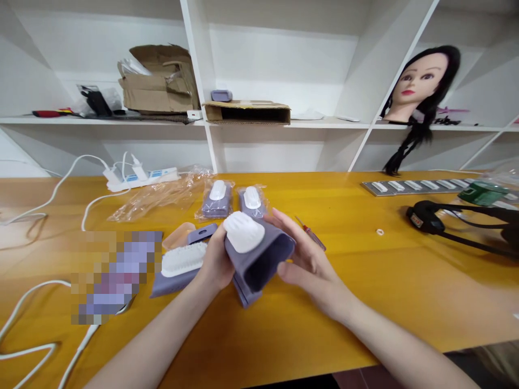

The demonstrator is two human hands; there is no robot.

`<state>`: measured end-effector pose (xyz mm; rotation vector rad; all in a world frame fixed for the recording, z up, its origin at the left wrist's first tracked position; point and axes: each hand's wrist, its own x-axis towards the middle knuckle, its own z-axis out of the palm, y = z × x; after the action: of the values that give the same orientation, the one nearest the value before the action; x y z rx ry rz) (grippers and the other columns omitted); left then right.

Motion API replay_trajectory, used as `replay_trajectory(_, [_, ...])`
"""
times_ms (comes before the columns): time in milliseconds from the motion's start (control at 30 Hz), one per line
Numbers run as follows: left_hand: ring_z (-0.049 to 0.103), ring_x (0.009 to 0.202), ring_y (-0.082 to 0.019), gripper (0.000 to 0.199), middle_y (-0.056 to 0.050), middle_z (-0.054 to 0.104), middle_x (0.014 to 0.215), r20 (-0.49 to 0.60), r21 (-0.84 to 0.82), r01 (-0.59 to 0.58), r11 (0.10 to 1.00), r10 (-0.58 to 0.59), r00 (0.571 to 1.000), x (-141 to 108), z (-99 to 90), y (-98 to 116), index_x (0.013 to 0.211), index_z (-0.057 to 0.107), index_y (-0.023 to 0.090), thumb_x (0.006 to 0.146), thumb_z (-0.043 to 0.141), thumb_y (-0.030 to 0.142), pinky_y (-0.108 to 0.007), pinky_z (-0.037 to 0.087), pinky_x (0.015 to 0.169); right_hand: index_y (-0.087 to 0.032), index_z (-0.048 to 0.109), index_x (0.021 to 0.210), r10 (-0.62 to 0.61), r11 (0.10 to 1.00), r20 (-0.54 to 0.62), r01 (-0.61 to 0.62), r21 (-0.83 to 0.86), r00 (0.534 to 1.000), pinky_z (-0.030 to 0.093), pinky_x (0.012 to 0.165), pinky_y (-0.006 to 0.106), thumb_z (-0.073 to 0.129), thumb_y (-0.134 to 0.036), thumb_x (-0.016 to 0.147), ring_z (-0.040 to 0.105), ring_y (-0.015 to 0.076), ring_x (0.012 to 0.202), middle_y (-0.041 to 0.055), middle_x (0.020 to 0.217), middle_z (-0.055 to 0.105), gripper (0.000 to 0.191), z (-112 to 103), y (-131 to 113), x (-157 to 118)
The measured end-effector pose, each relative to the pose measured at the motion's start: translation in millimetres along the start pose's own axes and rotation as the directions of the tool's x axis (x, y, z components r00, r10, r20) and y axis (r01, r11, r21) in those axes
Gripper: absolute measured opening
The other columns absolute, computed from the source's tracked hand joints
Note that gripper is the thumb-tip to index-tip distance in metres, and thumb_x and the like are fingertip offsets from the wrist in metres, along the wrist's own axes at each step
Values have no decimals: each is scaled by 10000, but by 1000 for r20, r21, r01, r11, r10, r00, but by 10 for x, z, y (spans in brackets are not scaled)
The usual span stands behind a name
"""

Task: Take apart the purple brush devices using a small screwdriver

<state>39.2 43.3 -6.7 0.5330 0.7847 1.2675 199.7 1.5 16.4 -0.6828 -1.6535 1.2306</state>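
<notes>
My left hand (217, 259) wraps the left side of a hollow purple plastic housing (247, 267), tilted above the table with its open end toward me. A white ribbed oval pad (244, 233) sits on its upper face. My right hand (312, 265) holds the other side, thumb at the open rim and fingers along the far side. Left of my left hand lies a similar purple housing (170, 285) with a white bristled pad (182, 258). Beside it are a small purple cover with a hole (203, 233) and a peach-coloured shell (177, 235).
Two bagged purple units (217, 201) stand behind my hands. A screwdriver (311, 234) lies to the right, past it a small ring (380, 232) and a black strapped device (430, 217). A power strip (141, 179), white cables and a pixelated phone-like object (121, 275) occupy the left.
</notes>
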Motion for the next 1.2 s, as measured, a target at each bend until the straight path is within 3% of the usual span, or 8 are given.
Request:
replay_trajectory(100, [557,701,-140,144,31,614,701,-99,61,-152,986,158,983,12,12,-42,748,585,187,687,585,317,-232,437,648,-316,491,1252,-9,999,-133,2,-51,991,470,949,419,667,-255,746,539,226,1162,36,1333,520,539,58,62,33])
replay_trajectory(167, [537,670,-124,110,44,601,719,-107,148,-235,961,252,962,6,0,-54,777,585,198,707,557,278,-211,411,589,-294,557,1187,-31,998,-189,22,-51,982,435,986,448,692,-241,721,558,232,1138,38,1260,586,487,54,120,67])
replay_trajectory(300, [527,653,-123,268,51,601,769,-36,257,-235,938,252,967,-36,-8,-34,996,585,288,736,531,249,-194,375,532,-281,624,1109,-17,1000,-236,14,-16,972,428,992,447,696,-170,701,582,229,1106,34,1194,634,429,-38,268,131])
replay_trajectory(400, [539,715,-135,296,36,613,815,-23,261,-196,945,209,978,-46,5,-36,1022,608,289,752,496,241,-196,377,555,-293,653,1066,-13,1000,-234,13,-1,972,397,1016,451,676,-114,697,554,228,1148,24,1216,624,410,-95,368,149])
replay_trajectory(467, [541,722,-132,254,31,618,819,-52,233,-225,946,243,969,-43,15,-56,965,631,259,755,490,234,-200,384,585,-308,660,1055,-27,1000,-208,24,-16,978,369,1035,457,674,-93,693,524,232,1186,21,1239,609,421,-94,406,141])
replay_trajectory(700, [540,688,-146,167,11,626,753,-83,294,-393,871,433,897,-149,64,-96,802,630,206,797,485,288,-237,402,625,-327,619,1126,-138,974,-118,113,-195,983,314,1036,531,675,-172,740,432,275,1261,60,1381,470,420,78,381,12])
replay_trajectory(900, [590,792,-174,173,1,679,806,-123,352,-512,783,581,805,-220,23,-167,759,655,204,771,499,279,-264,440,724,-352,624,1062,-213,969,-108,195,-152,971,345,1026,461,674,-193,753,453,244,1240,20,1402,447,351,164,370,-65])
replay_trajectory(1200, [630,816,-189,213,-6,701,792,-130,356,-585,729,658,741,-246,48,-197,715,659,211,782,457,207,-293,468,761,-356,625,1045,-180,982,-93,174,-71,979,352,1021,442,677,-213,761,441,245,1247,14,1387,462,322,168,419,-51])
